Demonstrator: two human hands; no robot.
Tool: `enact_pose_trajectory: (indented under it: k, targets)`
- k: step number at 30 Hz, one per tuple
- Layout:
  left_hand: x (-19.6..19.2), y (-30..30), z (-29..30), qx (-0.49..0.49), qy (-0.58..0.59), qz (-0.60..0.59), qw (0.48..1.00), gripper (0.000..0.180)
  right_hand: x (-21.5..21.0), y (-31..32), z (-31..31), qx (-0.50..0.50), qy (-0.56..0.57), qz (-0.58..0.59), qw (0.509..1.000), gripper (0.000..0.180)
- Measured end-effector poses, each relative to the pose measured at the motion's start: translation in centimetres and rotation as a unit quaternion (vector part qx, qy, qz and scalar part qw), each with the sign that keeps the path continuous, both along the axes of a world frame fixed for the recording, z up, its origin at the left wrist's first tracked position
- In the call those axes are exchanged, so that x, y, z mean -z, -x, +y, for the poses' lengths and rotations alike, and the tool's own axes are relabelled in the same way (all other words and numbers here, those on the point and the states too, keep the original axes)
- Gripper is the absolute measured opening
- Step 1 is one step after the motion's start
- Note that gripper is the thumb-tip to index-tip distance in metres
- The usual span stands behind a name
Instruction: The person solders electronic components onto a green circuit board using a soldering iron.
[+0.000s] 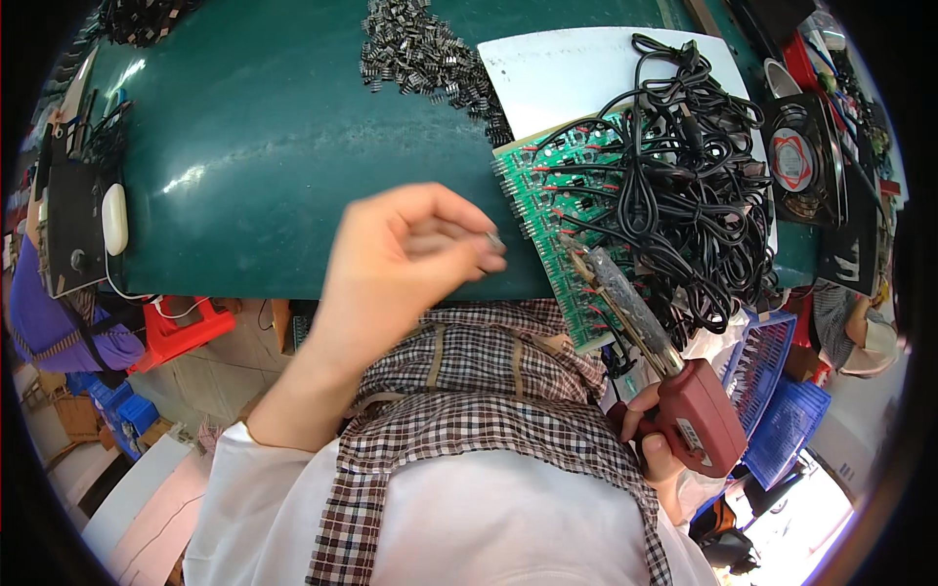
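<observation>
My left hand (415, 244) is raised over the front of the green table, thumb and fingers pinched together on a small component (495, 241) with a metallic look; the hand is slightly blurred. A soldering gun (702, 418) with a dark red body is gripped in my right hand (653, 444). Its metal barrel slants up and left, the tip over a green circuit board panel (547, 230) that overhangs the table's front edge. Bundled black cables (674, 186) lie across the panel, with short red wire ends along it. I cannot tell whether the tip touches the panel.
A heap of small components (420, 49) lies at the far middle of the table (264, 127). Under the cables is a white sheet (557, 78). At the right stands a round reel (791, 161); a white oval device (114, 220) sits left. Blue baskets (787, 430) are low right.
</observation>
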State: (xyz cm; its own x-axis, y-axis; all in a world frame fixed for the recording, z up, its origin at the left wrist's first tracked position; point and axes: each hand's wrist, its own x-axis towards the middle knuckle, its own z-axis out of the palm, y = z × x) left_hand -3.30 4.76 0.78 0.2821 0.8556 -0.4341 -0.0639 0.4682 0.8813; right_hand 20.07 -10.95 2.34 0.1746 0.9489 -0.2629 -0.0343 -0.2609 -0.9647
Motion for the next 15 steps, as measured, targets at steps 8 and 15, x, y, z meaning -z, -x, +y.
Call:
enact_pose_trajectory:
  k: [8,15]
  targets:
    - [0.5,-2.7,-0.9,-0.001,-0.038,-0.046,0.998,0.024,-0.1,-0.4,0.0,-0.021,0.014,-0.019,1.0,0.068]
    - [0.7,-3.0,-1.0,-0.01,-0.043,-0.047,0.998,0.023,0.1,-0.7,0.1,-0.042,0.032,-0.008,0.999,0.067]
